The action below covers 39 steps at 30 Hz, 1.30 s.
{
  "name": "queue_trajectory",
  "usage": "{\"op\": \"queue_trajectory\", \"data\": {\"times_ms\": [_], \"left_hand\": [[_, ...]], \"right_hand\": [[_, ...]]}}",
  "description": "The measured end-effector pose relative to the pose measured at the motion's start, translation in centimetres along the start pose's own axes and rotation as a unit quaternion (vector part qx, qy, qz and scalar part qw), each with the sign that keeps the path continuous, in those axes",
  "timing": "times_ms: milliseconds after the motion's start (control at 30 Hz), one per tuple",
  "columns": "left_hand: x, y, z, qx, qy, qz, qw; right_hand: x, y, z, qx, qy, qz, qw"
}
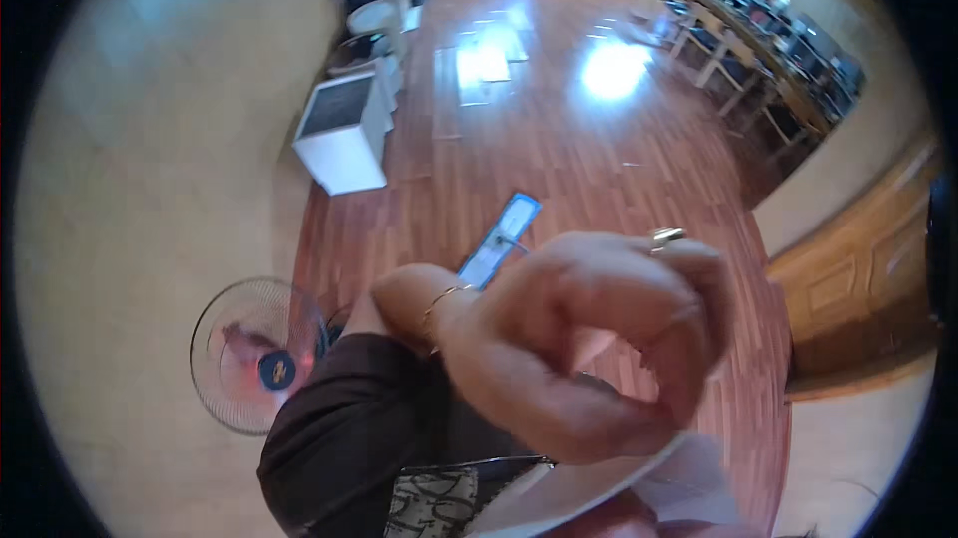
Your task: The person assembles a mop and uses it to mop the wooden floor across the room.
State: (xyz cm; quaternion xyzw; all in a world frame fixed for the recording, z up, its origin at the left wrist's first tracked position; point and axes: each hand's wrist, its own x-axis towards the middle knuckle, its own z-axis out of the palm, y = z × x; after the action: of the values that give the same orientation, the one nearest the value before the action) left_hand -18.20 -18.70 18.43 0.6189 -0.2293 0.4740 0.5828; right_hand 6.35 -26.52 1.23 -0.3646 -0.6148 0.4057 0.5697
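Close in front of me, my left hand (589, 348) is closed, thumb and fingers curled into a ring. Floor shows through the gap; whatever the fingers grip, if anything, is hidden. A gold bracelet (439, 305) circles the wrist and a gold ring (667, 237) sits on a finger. Beyond the hand, a flat mop (499, 242) with a blue-edged, pale head lies on the floor. Its thin handle runs toward my left hand and disappears behind it. Part of my right hand (611, 518) seems to show at the lower edge, beside sheer white material (689, 483); its fingers are hidden.
A round wire-caged fan (257, 356) stands at my left. Farther along the left wall is a white cabinet (349, 139) with a dark top. Wooden chairs (733, 69) line a cluttered counter (798, 104) at far right; a wooden door (853, 273) is nearer. Light reflects off the plank floor (579, 154).
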Motion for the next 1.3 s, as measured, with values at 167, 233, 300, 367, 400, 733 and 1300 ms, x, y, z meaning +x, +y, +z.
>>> {"op": "queue_trajectory", "data": {"times_ms": [167,233,300,367,400,733,1300], "left_hand": [[0.3,-0.2,-0.6,-0.015,0.027,0.140,0.990],[1.1,-0.7,-1.8,-0.022,-0.064,0.066,0.996],[1.3,1.4,-3.1,0.023,-0.149,-0.008,0.989],[1.4,2.9,-4.2,0.063,-0.236,-0.074,0.967],[0.4,1.5,-1.4,0.030,-0.034,0.073,0.996],[-3.2,1.9,-1.7,-0.022,-0.044,-0.019,0.999],[-7.4,3.1,-4.1,0.197,-0.064,-0.084,0.975]], "right_hand": [[1.9,1.1,1.1,0.026,0.004,-0.027,0.999],[1.5,0.7,0.7,-0.005,0.032,-0.012,0.999],[2.5,-0.2,1.3,0.010,0.010,-0.002,1.000],[2.0,-0.9,1.1,-0.020,0.011,-0.014,1.000],[2.1,-1.1,1.4,-0.003,0.015,-0.007,1.000],[2.6,-1.9,3.0,-0.004,0.012,0.020,1.000],[2.7,1.9,8.0,-0.095,-0.120,-0.022,0.988]]}}
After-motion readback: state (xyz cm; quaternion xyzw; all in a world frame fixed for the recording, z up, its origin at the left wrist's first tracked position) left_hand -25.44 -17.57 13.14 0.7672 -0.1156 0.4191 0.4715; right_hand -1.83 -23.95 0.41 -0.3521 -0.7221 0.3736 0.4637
